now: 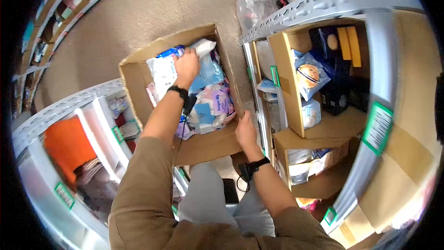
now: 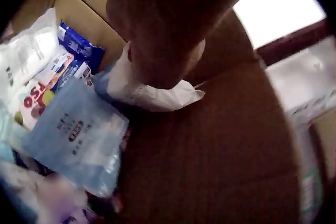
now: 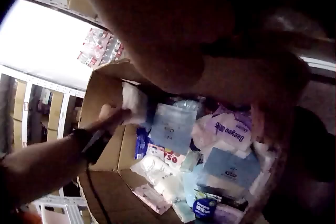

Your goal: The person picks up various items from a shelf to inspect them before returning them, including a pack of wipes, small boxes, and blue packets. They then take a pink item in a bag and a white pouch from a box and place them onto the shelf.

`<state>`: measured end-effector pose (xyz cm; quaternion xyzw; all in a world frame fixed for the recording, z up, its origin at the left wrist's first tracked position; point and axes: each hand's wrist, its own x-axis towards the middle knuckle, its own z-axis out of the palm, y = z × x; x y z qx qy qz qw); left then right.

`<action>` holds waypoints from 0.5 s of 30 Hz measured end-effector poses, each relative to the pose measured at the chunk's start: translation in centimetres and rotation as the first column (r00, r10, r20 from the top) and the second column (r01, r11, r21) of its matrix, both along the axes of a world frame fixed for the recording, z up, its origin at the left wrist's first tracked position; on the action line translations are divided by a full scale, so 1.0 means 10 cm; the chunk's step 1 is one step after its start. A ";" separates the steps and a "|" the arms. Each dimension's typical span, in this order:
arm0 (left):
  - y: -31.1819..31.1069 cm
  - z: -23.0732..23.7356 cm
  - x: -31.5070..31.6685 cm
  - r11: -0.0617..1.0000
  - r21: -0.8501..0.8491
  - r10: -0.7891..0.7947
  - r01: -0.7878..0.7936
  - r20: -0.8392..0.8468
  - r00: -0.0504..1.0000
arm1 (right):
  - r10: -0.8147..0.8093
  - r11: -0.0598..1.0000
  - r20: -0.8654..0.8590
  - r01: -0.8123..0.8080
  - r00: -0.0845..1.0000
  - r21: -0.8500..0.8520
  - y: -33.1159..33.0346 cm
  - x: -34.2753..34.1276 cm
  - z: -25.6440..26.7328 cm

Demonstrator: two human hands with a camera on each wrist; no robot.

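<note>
A cardboard box (image 1: 208, 147) on the floor is filled with soft plastic packets. My left hand (image 1: 187, 67) reaches into its far part and grips a white packet (image 2: 157, 95), which stands up by the box wall in the left wrist view. Near that hand lie a light blue packet (image 2: 76, 134), a dark blue packet (image 2: 80, 44) and a white pack (image 1: 163, 73). My right hand (image 1: 246, 132) holds the right edge of the box, its fingers over the rim. A purple-and-white packet (image 1: 221, 101) lies inside near it. In the right wrist view the right hand (image 3: 210, 71) is dark.
A metal shelf (image 1: 381, 60) with cardboard bins stands close on the right. One bin holds a blue packet with a round picture (image 1: 311, 75). On the left is another shelf (image 1: 88, 92) with an orange item (image 1: 70, 146). A clear plastic bag (image 1: 259, 11) lies beyond the box.
</note>
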<state>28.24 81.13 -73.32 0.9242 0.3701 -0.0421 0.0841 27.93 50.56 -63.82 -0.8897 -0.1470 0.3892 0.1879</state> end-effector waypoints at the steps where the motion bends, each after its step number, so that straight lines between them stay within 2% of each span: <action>1: -0.05 0.37 -0.12 0.997 -0.055 0.060 -0.060 0.002 0.998 | -0.005 1.000 -0.003 0.005 1.000 0.020 0.01 0.00 0.10; 3: -0.10 1.07 -0.41 0.989 -0.112 0.107 -0.094 0.115 0.988 | 0.063 0.977 -0.036 -0.069 0.997 -0.203 0.09 -0.02 0.33; 4: -0.15 1.55 -0.55 0.974 -0.175 0.167 -0.143 0.131 0.977 | 0.156 0.949 0.057 -0.133 0.986 -0.285 0.12 -0.10 0.44; 5: -0.19 2.05 -0.64 0.953 -0.240 0.224 -0.185 0.147 0.963 | 0.145 0.956 0.065 -0.122 0.987 -0.266 0.24 -0.12 0.68; 6: -0.24 2.49 -0.74 0.940 -0.270 0.261 -0.211 0.164 0.951 | 0.192 0.981 0.139 -0.196 0.972 0.016 0.38 -0.12 0.97; 7: -0.32 2.89 -0.87 0.922 -0.304 0.301 -0.239 0.176 0.937 | 0.219 0.917 0.222 -0.278 0.950 0.285 0.48 -0.15 1.29; 8: -0.38 3.24 -0.98 0.907 -0.333 0.340 -0.259 0.212 0.916 | 0.212 0.915 0.234 -0.277 0.949 0.294 0.60 -0.21 1.64; 9: -0.46 3.61 -1.06 0.863 -0.406 0.410 -0.302 0.213 0.887 | 0.235 0.845 0.182 -0.294 0.955 0.447 0.75 -0.30 2.04; 10: -0.51 4.03 -1.12 0.809 -0.520 0.452 -0.275 0.250 0.856 | 0.270 0.752 0.141 -0.300 0.952 0.587 0.88 -0.38 2.43; 11: -0.57 4.43 -1.18 0.742 -0.627 0.497 -0.235 0.280 0.821 | 0.269 0.745 0.159 -0.310 0.950 0.591 0.97 -0.46 2.77; 13: -0.63 5.03 -1.25 0.730 -0.649 0.510 -0.212 0.312 0.801 | 0.134 0.746 0.117 -0.178 0.984 0.641 1.09 -0.56 3.41; 14: -0.65 5.29 -1.30 0.632 -0.766 0.571 -0.114 0.361 0.737 | 0.119 0.758 0.061 -0.130 0.991 0.640 1.11 -0.54 3.71; 15: -0.66 5.54 -1.35 0.524 -0.852 0.631 0.005 0.392 0.670 | 0.078 0.776 -0.106 0.006 0.991 0.631 1.14 -0.49 4.08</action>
